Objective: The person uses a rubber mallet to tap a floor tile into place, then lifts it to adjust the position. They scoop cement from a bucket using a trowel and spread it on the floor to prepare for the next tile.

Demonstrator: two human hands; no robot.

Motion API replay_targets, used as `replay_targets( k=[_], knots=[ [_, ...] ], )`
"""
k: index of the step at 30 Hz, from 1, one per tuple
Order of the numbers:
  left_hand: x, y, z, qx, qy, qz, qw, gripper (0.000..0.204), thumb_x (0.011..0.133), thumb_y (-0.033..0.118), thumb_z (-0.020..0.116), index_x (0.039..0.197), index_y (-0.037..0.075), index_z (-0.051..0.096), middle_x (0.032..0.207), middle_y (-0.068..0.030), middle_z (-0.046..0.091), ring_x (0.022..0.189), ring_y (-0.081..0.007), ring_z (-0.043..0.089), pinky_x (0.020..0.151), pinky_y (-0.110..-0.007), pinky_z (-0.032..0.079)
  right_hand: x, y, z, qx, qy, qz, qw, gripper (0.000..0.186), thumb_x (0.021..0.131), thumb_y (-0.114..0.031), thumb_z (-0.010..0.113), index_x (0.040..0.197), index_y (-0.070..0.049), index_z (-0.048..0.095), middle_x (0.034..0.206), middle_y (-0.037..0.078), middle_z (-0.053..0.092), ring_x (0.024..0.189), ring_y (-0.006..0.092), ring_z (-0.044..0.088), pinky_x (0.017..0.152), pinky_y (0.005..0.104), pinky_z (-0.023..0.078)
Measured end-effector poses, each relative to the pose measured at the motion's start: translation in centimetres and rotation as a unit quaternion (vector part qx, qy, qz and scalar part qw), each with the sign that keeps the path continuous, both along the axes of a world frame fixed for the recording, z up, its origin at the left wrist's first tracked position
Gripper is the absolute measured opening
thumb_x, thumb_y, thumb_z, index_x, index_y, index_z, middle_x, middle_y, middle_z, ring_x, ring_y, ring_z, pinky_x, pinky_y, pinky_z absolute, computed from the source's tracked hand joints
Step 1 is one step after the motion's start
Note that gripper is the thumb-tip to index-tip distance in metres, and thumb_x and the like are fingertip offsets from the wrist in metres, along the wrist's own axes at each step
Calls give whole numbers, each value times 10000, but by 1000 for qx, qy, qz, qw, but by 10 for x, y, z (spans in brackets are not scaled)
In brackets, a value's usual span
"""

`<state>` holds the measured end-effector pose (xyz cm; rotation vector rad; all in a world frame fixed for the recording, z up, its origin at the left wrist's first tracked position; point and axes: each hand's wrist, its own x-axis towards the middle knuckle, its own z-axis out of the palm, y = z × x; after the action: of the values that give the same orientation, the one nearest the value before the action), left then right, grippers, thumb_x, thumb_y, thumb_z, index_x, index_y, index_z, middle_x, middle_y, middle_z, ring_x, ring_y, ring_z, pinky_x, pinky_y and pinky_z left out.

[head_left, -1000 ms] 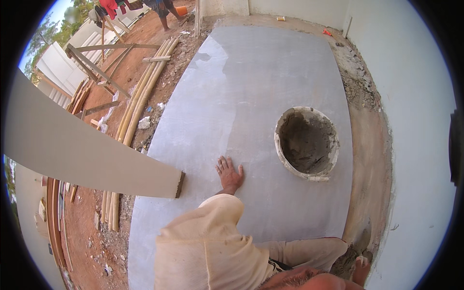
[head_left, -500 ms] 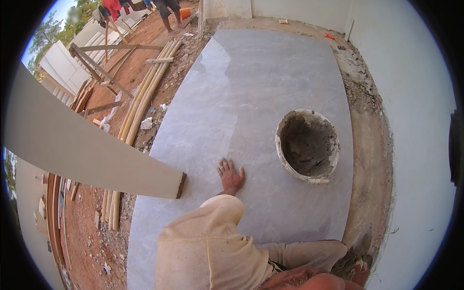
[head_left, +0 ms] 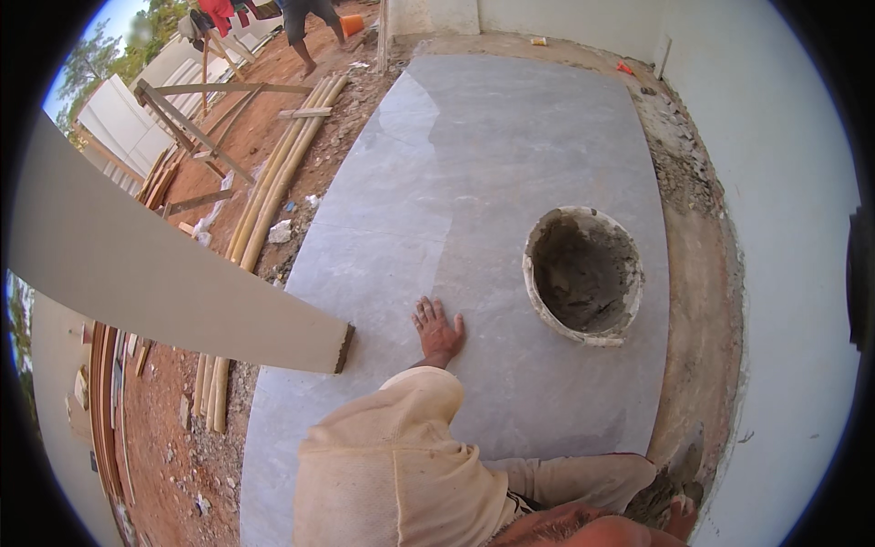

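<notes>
My left hand (head_left: 439, 335) lies flat on the smooth grey floor (head_left: 547, 410), fingers spread, holding nothing. A cream sleeve covers that arm. To its right stands a round bucket (head_left: 537, 296) with a mortar-crusted rim and wet grey mortar (head_left: 588, 273) inside. At the lower right, beside the floor's edge, my right hand (head_left: 682, 516) is low and partly hidden, closed on what looks like a trowel (head_left: 694, 452) whose grey blade points away from me. Wet mortar (head_left: 649, 503) lies next to it. My bent knee (head_left: 629, 476) is close by.
A pale wall (head_left: 784, 273) runs along the right, with a rough dirt strip (head_left: 697, 319) at its foot. A pale pillar (head_left: 182, 264) juts in from the left. Beyond are bamboo poles (head_left: 292, 173), a wooden trestle (head_left: 196, 137), an orange bucket (head_left: 352, 25) and another person's legs (head_left: 310, 36).
My left hand stays flat in the same place, and my right hand is nearly still. The view has shifted slightly. In the background, the other person's legs have moved apart.
</notes>
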<state>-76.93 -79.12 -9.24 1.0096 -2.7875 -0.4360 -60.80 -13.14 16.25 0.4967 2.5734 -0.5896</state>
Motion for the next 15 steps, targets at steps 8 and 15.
replay_targets(
  k=[8, 15],
  knots=[
    [1, -3, -3, -3, 0, 0, 1000, 750, 936, 466, 471, 1490, -11, 302, 1585, -262, 179, 1498, -387, 83, 1210, -528, 38, -14, -40, 31, -46, -41, -159, 985, 781, 890, -540, 667, 1418, -9, 447, 1397, 150, 511, 1245, 305, 493, 1025, 427, 413],
    [3, -2, 0, 1, -2, 0, 1000, 757, 935, 461, 485, 1489, -15, 287, 1579, -265, 183, 1493, -395, 89, 1209, -529, 47, 0, 4, -1, -118, -45, -143, 982, 835, 884, -537, 677, 1485, -60, 348, 1438, 143, 467, 1291, 285, 463, 1038, 401, 408]
  ],
)
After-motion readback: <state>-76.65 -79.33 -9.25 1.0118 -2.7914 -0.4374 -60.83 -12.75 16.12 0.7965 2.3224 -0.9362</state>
